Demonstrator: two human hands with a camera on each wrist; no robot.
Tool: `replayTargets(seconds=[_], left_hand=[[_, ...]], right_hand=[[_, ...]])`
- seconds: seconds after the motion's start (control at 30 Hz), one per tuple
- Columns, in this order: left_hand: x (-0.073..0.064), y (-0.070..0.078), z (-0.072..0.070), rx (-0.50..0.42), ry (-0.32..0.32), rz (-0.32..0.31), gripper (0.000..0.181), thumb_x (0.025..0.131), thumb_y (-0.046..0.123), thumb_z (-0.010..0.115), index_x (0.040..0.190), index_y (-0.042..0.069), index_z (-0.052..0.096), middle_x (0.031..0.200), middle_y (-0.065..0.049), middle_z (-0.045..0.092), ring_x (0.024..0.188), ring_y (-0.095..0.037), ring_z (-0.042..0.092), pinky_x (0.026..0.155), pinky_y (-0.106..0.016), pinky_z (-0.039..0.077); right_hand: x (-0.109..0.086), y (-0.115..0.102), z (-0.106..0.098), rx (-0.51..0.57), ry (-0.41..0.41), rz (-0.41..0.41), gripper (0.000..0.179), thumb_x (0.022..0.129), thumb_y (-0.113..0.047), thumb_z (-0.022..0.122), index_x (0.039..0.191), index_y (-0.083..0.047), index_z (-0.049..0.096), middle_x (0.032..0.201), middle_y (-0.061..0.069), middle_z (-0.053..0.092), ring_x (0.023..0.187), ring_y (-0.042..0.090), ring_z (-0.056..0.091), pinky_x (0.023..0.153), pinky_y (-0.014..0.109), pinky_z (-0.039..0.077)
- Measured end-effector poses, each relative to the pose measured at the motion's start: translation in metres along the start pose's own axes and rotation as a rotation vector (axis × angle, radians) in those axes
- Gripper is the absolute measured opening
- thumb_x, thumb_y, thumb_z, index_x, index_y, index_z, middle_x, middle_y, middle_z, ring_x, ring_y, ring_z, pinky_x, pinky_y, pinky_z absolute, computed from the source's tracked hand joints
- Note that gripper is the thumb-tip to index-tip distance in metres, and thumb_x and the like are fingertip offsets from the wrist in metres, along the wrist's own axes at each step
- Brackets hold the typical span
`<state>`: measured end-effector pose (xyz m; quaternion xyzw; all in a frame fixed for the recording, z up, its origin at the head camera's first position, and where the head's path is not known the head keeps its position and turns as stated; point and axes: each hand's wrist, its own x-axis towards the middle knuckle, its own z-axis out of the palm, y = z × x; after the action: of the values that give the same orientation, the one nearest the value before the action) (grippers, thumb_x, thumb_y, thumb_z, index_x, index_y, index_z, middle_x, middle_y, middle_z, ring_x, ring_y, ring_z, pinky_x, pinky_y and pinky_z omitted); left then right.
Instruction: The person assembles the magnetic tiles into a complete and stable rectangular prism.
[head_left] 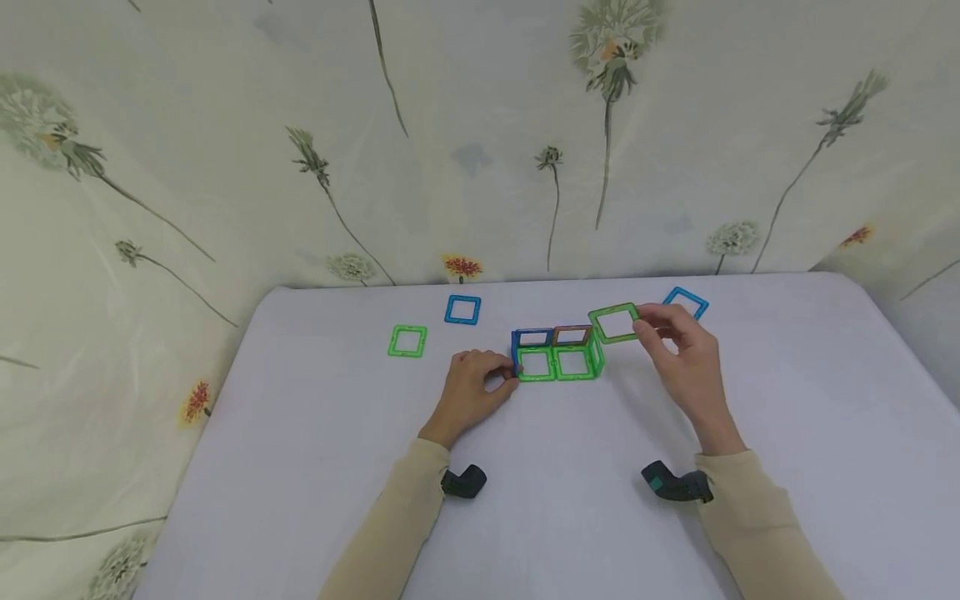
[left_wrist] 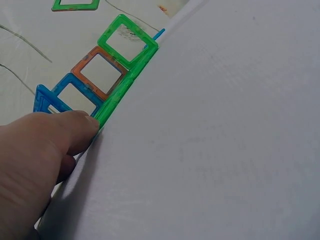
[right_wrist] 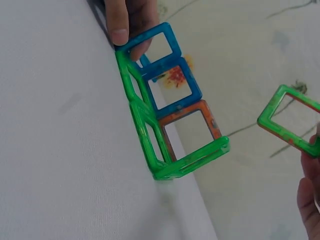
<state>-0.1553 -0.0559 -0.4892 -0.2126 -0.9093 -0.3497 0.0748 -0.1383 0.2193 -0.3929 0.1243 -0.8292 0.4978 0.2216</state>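
A low open structure of square magnetic frame tiles stands on the table: two green tiles [head_left: 555,363] lie flat. Behind them a blue tile and an orange tile [right_wrist: 212,122] stand upright, with a blue end tile [right_wrist: 172,42] at the left and a green end tile [right_wrist: 200,157] at the right. My left hand [head_left: 468,392] pinches the blue end tile near its lower corner, thumb in front and fingers behind. My right hand [head_left: 690,367] holds a loose green square tile [right_wrist: 271,104] by its right edge, raised beside the structure's upper right end.
On the white-covered table [head_left: 337,467], a loose green tile [head_left: 393,341] and a blue tile [head_left: 462,322] lie left of the structure. Another blue tile [head_left: 692,296] lies behind my right hand, partly hidden. A flower-patterned cloth [head_left: 480,208] rises behind the table's back edge.
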Motion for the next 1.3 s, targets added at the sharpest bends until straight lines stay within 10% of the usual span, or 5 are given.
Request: replayTargets(seconds=[0.23, 1.3], left_hand=[[-0.001, 0.001, 0.000, 0.003, -0.009, -0.011, 0.016, 0.086, 0.025, 0.069, 0.101, 0.021, 0.068, 0.090, 0.010, 0.068, 0.086, -0.008, 0.056, 0.101, -0.041, 0.034], [-0.001, 0.000, 0.000, 0.006, 0.002, -0.003, 0.018, 0.086, 0.024, 0.069, 0.104, 0.021, 0.067, 0.089, 0.010, 0.067, 0.085, -0.007, 0.055, 0.100, -0.039, 0.034]], right_hand=[[-0.002, 0.020, 0.007, -0.056, -0.014, -0.042, 0.025, 0.087, 0.000, 0.064, 0.111, -0.002, 0.064, 0.100, 0.007, 0.064, 0.088, -0.004, 0.052, 0.078, 0.009, 0.039], [-0.010, 0.020, 0.027, -0.044, -0.162, -0.125, 0.029, 0.087, -0.007, 0.066, 0.113, -0.018, 0.067, 0.101, 0.002, 0.065, 0.093, 0.004, 0.055, 0.085, 0.011, 0.040]])
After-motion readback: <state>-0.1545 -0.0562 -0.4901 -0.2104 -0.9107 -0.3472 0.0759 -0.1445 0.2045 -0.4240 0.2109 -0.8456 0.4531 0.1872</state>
